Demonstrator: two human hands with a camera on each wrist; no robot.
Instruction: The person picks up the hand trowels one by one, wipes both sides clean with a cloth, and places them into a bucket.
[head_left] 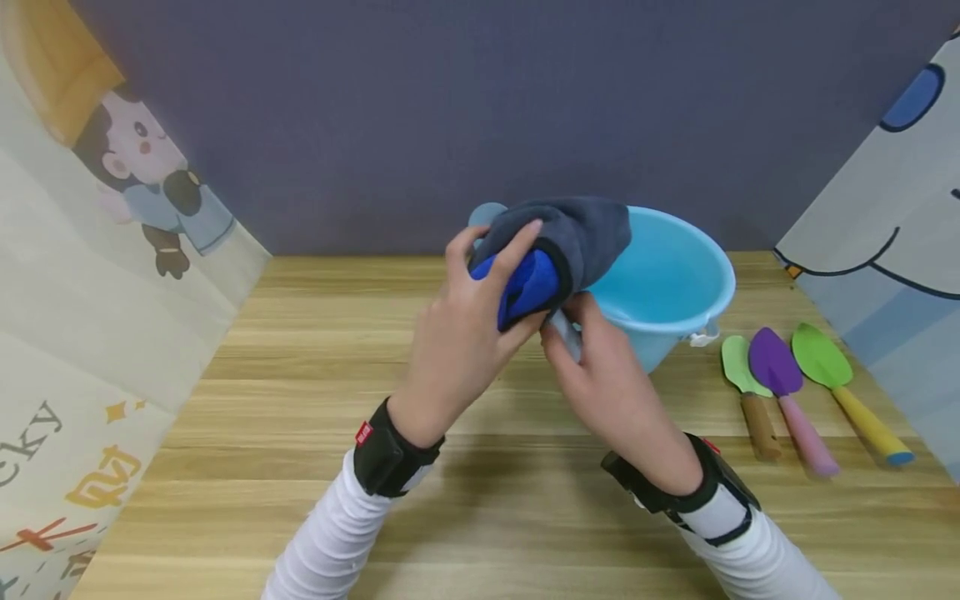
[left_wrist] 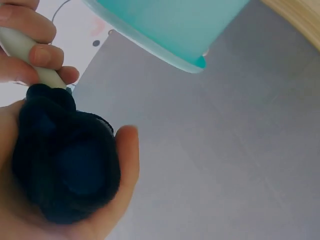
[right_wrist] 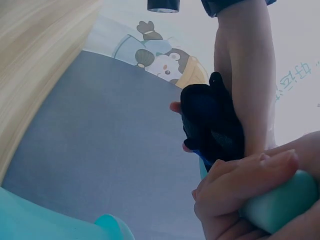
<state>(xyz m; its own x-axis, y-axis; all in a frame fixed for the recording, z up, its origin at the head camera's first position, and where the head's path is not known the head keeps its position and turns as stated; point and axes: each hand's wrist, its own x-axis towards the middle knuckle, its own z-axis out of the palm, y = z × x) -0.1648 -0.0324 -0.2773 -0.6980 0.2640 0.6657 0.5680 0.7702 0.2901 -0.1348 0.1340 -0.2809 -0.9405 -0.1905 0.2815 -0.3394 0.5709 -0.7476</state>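
Left hand (head_left: 465, 321) up front, fingers wrapped round a dark grey cloth (head_left: 577, 237), bright blue lining (head_left: 536, 279) showing at its black-edged mouth. And there's the right hand (head_left: 607, 371), thumb and fingers closed around a pale handle (head_left: 566, 333), its far end right up against the cloth; whether it runs inside, I cannot tell! Both things are held up over the table (head_left: 300, 375), just right of its middle and towards the back edge. Close behind, a light blue bucket (head_left: 675, 258) stands at that back edge, mouth up, partly covered by the cloth in the head view. Over by the right edge, three tools lie side by side: a pale green one (head_left: 753, 408), a purple one (head_left: 782, 387), and nearest that edge, a lime one (head_left: 838, 390) with a yellow handle.
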